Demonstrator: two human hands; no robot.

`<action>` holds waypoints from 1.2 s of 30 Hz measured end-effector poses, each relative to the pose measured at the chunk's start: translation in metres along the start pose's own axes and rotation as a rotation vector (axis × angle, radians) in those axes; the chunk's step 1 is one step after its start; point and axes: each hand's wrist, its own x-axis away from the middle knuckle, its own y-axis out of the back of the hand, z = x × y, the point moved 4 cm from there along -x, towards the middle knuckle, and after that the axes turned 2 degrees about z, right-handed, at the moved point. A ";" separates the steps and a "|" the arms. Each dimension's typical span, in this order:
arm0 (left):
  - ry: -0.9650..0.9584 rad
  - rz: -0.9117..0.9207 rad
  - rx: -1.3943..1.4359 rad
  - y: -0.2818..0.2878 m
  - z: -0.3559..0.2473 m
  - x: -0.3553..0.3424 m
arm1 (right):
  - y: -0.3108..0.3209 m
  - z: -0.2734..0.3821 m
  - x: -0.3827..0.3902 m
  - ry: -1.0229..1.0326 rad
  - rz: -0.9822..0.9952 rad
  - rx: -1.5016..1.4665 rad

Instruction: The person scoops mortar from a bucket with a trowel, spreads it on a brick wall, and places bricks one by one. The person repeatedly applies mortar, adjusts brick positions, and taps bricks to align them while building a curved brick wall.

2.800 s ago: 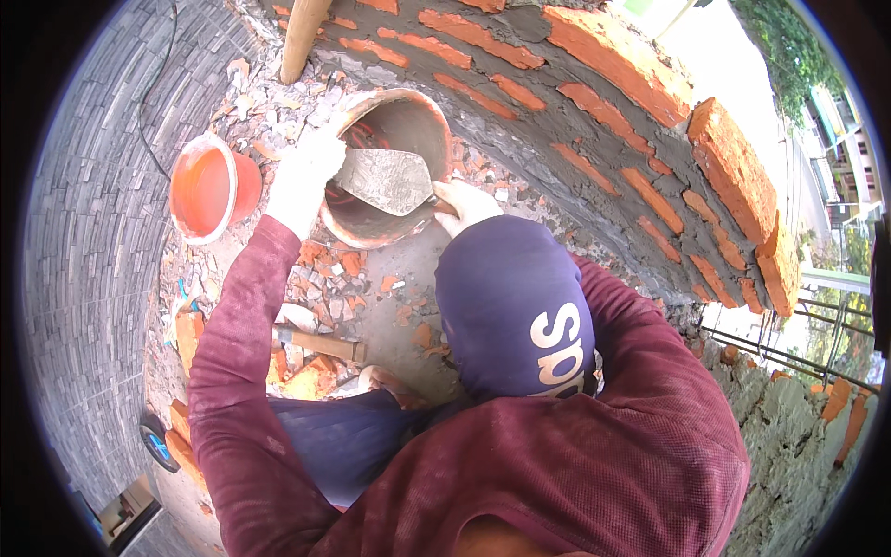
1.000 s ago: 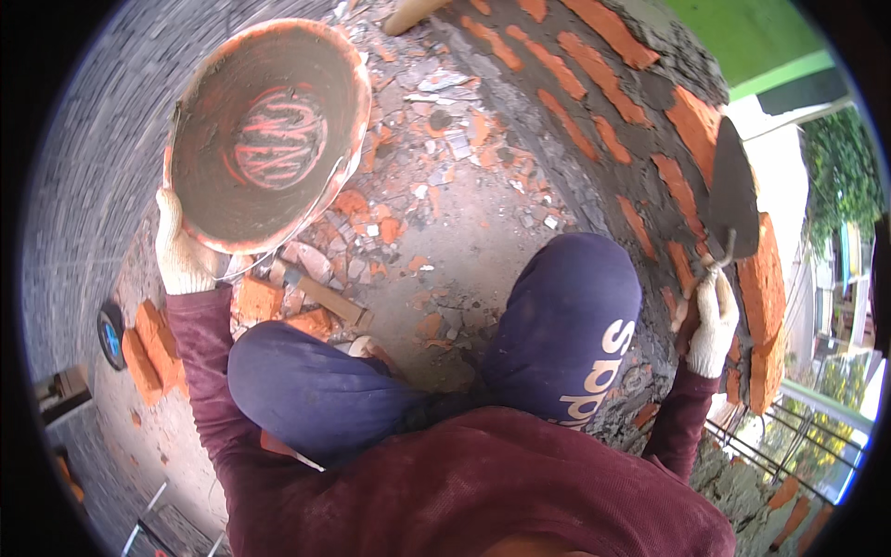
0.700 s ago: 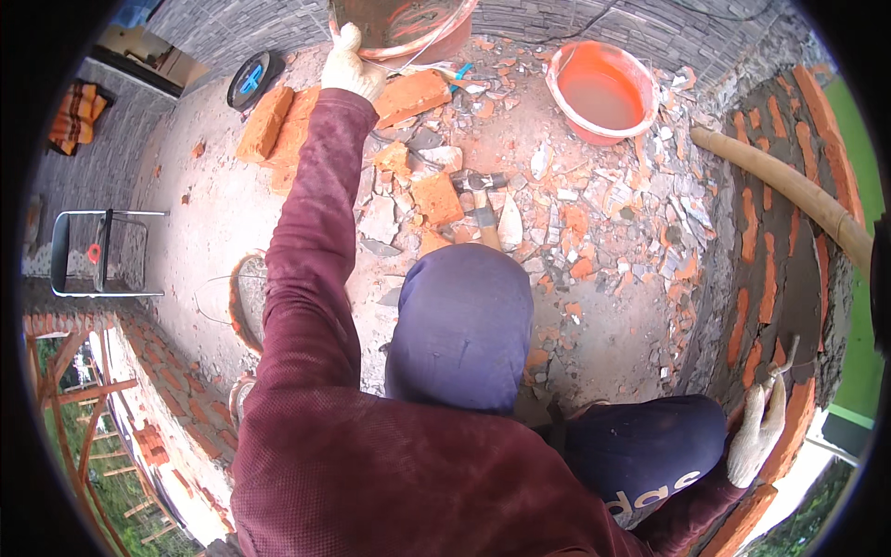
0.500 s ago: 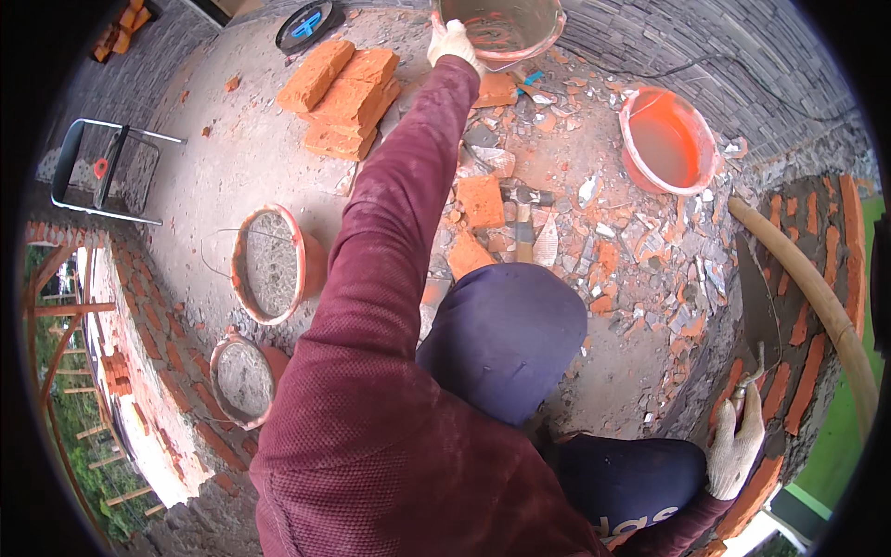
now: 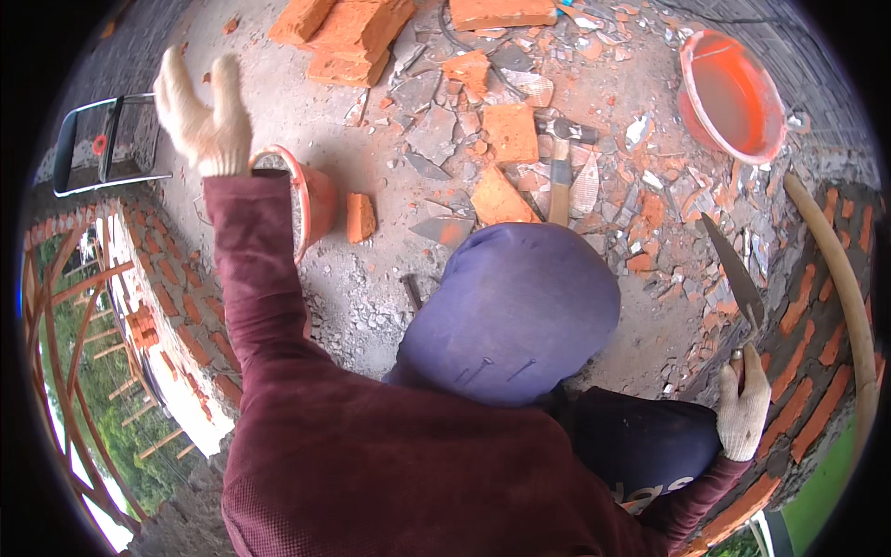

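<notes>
My left hand (image 5: pixel 206 116), in a pale knit glove, is raised at the left with fingers apart and nothing in them. Just below it stands an orange bucket (image 5: pixel 320 200) of grey material, partly covered by my sleeve. At the right, my gloved right hand (image 5: pixel 744 404) is closed round the handle of a pointed trowel (image 5: pixel 733 269). The trowel's blade points up and away, beside a low brick wall (image 5: pixel 806 348) with grey mortar joints.
Stacked orange bricks (image 5: pixel 357 42) lie at the far side. A hammer (image 5: pixel 560 181) rests among brick pieces and broken tile. An orange bucket of murky liquid (image 5: pixel 733 97) stands far right. A curved wooden pole (image 5: pixel 840 269) leans along the wall; a folding metal frame (image 5: pixel 111 144) is at left.
My left hand has let go of the far bucket's rim and swung left and nearer, now open. That bucket is out of view. My right hand keeps the trowel, tilted slightly differently.
</notes>
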 end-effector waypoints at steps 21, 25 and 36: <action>0.419 1.276 0.226 0.027 0.007 0.049 | 0.000 -0.019 0.012 0.221 -0.463 -0.153; 0.194 1.219 0.501 0.024 -0.101 0.017 | 0.011 -0.028 0.050 0.284 -0.768 -0.124; -0.258 1.615 0.988 0.026 -0.381 0.026 | 0.034 -0.062 0.133 0.067 -0.724 -0.443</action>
